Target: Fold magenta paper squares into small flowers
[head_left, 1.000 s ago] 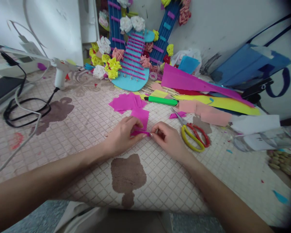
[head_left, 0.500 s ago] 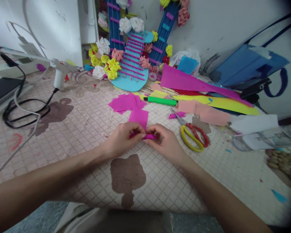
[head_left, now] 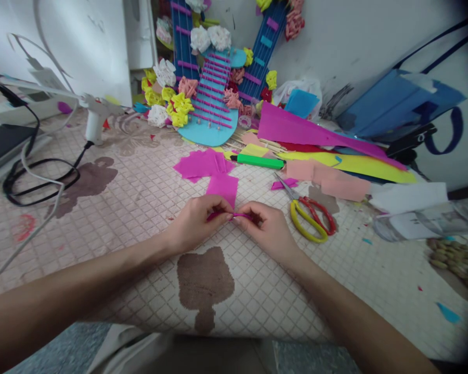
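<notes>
My left hand (head_left: 195, 224) and my right hand (head_left: 268, 230) meet at the middle of the table, fingers pinched on a thin rolled strip of magenta paper (head_left: 239, 215) that runs between them. Just beyond the strip lies a loose magenta square (head_left: 223, 187), and behind it a small pile of magenta squares (head_left: 203, 164). Yellow and red scissors (head_left: 310, 217) lie right beside my right hand.
A green marker (head_left: 259, 161) and sheets of magenta, yellow and pink paper (head_left: 335, 166) lie at the back right. A blue guitar-shaped craft with paper flowers (head_left: 210, 88) leans at the wall. A white glue gun (head_left: 95, 117) and black cables (head_left: 39, 179) sit left.
The magenta piece between my fingers has been rolled tighter into a thin strip. My right hand has moved in closer to my left.
</notes>
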